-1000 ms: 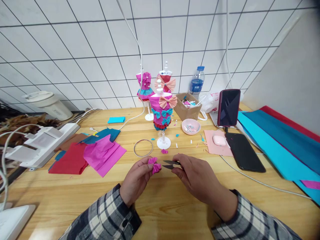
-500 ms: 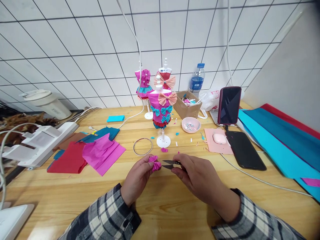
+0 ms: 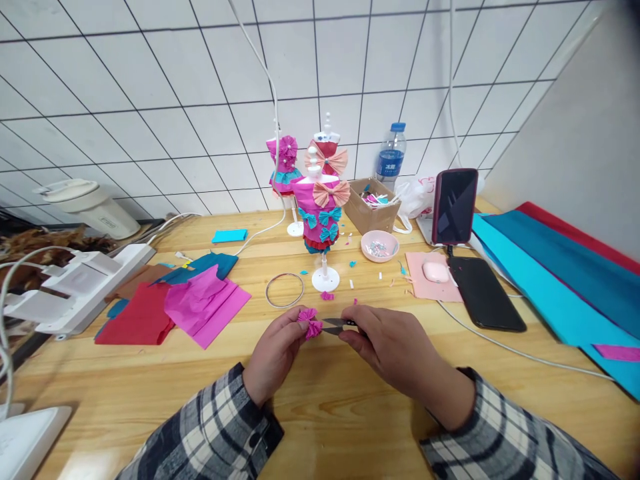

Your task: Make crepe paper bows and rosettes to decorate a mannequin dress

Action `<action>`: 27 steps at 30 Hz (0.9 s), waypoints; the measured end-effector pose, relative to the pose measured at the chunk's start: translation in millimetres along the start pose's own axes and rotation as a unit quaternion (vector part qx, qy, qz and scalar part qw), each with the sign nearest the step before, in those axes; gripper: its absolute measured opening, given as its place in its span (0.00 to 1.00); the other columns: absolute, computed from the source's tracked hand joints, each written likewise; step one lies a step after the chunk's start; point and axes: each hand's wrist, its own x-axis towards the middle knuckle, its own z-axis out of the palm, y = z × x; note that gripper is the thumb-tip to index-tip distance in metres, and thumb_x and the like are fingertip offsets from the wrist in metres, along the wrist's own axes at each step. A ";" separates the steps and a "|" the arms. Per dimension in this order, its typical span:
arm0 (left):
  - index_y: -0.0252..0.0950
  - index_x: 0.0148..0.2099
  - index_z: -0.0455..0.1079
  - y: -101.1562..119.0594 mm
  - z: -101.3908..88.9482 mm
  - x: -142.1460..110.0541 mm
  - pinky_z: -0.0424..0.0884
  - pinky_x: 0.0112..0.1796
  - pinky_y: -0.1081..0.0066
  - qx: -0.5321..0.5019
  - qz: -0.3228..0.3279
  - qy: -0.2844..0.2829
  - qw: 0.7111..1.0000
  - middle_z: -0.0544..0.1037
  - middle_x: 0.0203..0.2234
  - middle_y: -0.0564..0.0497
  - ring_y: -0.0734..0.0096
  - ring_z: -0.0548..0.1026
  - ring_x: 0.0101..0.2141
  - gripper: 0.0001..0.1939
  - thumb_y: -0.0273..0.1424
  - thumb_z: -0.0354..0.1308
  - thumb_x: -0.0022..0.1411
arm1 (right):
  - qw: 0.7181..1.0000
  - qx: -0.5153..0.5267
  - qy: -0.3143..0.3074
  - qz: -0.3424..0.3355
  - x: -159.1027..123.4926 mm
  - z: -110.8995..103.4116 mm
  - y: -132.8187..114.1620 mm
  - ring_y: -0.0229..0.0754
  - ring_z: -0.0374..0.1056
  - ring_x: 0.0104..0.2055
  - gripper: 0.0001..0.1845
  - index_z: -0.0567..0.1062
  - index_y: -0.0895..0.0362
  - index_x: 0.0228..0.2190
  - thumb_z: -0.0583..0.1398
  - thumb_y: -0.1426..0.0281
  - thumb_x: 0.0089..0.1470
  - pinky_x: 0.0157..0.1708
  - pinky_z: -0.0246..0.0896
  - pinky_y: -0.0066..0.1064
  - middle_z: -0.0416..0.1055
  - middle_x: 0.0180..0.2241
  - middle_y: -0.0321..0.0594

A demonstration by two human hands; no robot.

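Through one head camera I look down and forward from above and behind the fingers (image 3: pixel 294 331), facing the tiled wall (image 3: pixel 295 67) beyond.

"冰露" (in white), bottle label (image 3: pixel 390 162)

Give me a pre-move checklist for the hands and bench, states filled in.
1. Left hand grips the small crinkled magenta paper bow: ok, pinched at its left side.
2. Right hand holds the small dark metal snips: ok.
3. Snips' blades apart, aimed at the bow: ok.
4. Blade tips not touching the bow: cannot tell, they sit right at its edge.
5. Front magenta-dressed white mannequin upright on its base: ok.
6. Tabletop free of scraps: not ok, a crumpled magenta paper scrap lies by that base.
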 end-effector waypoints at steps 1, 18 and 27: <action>0.33 0.32 0.73 0.2 0.0 -0.1 0.64 0.36 0.72 0.002 0.000 -0.002 1.000 0.73 0.26 0.51 0.71 0.68 0.30 0.07 0.32 0.64 0.51 | 1.000 -0.003 0.000 0.000 0.2 0.2 0.1 0.44 0.73 0.35 0.16 0.71 0.54 0.42 0.49 0.59 0.63 0.31 0.59 0.31 0.77 0.36 0.44; 0.32 0.31 0.72 -0.7 -0.6 -0.7 0.62 0.36 0.72 0.023 0.002 -0.028 0.999 0.72 0.25 0.52 0.72 0.67 0.30 0.06 0.31 0.62 0.53 | 0.999 -0.043 0.005 -0.014 0.5 2.7 0.4 0.43 0.73 0.33 0.17 0.72 0.54 0.42 0.49 0.58 0.63 0.28 0.59 0.31 0.77 0.36 0.43; 0.32 0.33 0.72 -4.3 -4.7 0.1 0.62 0.39 0.69 0.061 -0.003 -0.044 0.997 0.75 0.29 0.50 0.68 0.69 0.33 0.07 0.31 0.61 0.53 | 0.999 -0.029 -0.004 -0.016 -0.2 6.0 1.2 0.44 0.74 0.32 0.19 0.70 0.55 0.42 0.47 0.57 0.64 0.26 0.56 0.30 0.77 0.35 0.41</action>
